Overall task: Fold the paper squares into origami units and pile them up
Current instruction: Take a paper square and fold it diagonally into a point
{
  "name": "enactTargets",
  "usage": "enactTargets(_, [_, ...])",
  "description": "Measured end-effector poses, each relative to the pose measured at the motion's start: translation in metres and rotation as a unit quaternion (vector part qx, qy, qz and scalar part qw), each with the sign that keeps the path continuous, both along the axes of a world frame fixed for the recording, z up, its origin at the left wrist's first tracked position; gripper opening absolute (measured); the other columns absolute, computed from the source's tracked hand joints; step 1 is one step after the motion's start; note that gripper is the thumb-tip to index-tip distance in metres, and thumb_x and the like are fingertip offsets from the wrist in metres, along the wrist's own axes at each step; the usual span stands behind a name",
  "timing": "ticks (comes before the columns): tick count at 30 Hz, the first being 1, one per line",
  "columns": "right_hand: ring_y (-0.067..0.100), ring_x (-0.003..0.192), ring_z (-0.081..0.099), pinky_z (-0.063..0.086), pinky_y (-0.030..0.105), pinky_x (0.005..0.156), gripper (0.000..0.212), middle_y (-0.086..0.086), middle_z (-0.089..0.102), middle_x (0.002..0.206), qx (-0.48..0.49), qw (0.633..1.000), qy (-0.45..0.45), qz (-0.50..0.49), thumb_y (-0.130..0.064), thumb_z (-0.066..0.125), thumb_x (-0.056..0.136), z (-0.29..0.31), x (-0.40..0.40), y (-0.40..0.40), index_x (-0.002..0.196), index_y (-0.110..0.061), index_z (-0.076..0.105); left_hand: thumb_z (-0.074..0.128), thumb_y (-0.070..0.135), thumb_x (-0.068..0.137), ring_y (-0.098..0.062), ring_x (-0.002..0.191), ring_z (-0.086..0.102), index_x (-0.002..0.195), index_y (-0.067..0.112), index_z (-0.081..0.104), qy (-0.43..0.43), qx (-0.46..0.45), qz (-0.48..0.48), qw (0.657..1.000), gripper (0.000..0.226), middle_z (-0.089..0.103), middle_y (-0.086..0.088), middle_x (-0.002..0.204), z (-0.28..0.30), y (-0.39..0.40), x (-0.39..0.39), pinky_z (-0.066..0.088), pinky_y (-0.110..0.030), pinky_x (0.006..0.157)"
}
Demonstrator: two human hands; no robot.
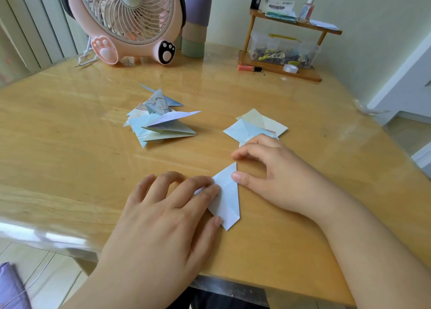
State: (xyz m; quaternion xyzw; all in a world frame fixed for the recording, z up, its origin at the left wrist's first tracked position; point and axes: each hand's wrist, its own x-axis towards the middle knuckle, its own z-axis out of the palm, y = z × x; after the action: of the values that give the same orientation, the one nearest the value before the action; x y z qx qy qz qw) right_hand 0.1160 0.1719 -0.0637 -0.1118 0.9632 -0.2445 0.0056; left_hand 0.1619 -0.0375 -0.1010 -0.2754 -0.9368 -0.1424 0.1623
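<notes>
Left hand (163, 206): flat, fingers spread, pinning the folded paper (225, 199) at lower centre so it cannot slide on the surface (70, 145).
Right hand (268, 173): thumb presses the crease; nothing clasped.
Pile (158, 117): finished units, centre frame.
Squares (256, 125): unfolded stack beside the right fingers.

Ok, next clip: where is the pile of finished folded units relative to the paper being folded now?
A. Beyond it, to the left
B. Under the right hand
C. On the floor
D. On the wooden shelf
A: the pile of folded units lies on the table, farther back and left of the pale blue paper under both hands.
</notes>
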Motion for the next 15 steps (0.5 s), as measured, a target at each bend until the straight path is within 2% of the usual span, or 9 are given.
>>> enactTargets(2, [0.002,0.113,0.042,0.034,0.021,0.099,0.016,-0.021,0.047,0.106,0.005,1.0,0.007,0.005,-0.039,0.062,0.084,0.002,0.0,-0.004,0.098,-0.033,0.057,0.036,0.048,0.09,-0.022,0.103,0.057,0.116,0.027,0.064,0.003,-0.001,0.0,1.0,0.044,0.06,0.015,0.121,0.0,0.0,0.001,0.047,-0.048,0.09])
enactTargets(4, [0.002,0.109,0.043,0.034,0.017,0.092,0.013,-0.019,0.048,0.103,0.003,1.0,0.009,0.007,-0.038,0.063,0.084,0.003,0.0,-0.008,0.092,-0.031,0.055,0.036,0.048,0.089,-0.023,0.103,0.057,0.116,0.028,0.065,0.004,-0.001,0.002,1.0,0.044,0.059,0.011,0.124,0.0,0.0,0.001,0.047,-0.048,0.089])
enactTargets(6, [0.0,0.111,0.04,0.033,0.016,0.093,0.024,-0.021,0.046,0.107,0.007,1.0,-0.002,0.008,-0.045,0.064,0.08,0.005,0.002,-0.008,0.098,-0.033,0.054,0.037,0.048,0.089,-0.024,0.103,0.058,0.115,0.028,0.065,0.006,0.001,0.004,1.0,0.044,0.059,0.008,0.125,-0.001,0.0,0.001,0.047,-0.049,0.089])
enactTargets(9, [-0.007,0.119,0.026,0.028,0.015,0.096,0.054,-0.028,0.037,0.117,0.028,0.998,-0.055,0.01,-0.057,0.069,0.066,0.009,0.006,-0.008,0.114,-0.044,0.046,0.036,0.048,0.089,-0.024,0.102,0.058,0.116,0.027,0.064,0.017,0.007,0.002,1.0,0.044,0.061,0.009,0.121,0.0,0.0,0.001,0.048,-0.049,0.088])
enactTargets(11, [-0.009,0.119,0.023,0.028,0.012,0.091,0.058,-0.03,0.035,0.116,0.026,0.997,-0.071,0.016,-0.059,0.073,0.06,0.012,0.008,-0.008,0.109,-0.046,0.046,0.036,0.048,0.09,-0.024,0.102,0.058,0.119,0.027,0.063,0.021,0.008,-0.001,1.0,0.045,0.062,0.009,0.119,0.0,0.0,0.001,0.048,-0.049,0.088])
enactTargets(15, [-0.008,0.111,0.029,0.029,0.009,0.082,0.054,-0.028,0.039,0.109,0.013,0.998,-0.065,0.018,-0.054,0.078,0.057,0.012,0.009,-0.01,0.095,-0.039,0.044,0.036,0.048,0.09,-0.024,0.102,0.058,0.129,0.022,0.057,0.007,0.016,0.003,1.0,0.052,0.063,0.01,0.117,0.0,0.0,0.002,0.048,-0.047,0.088])
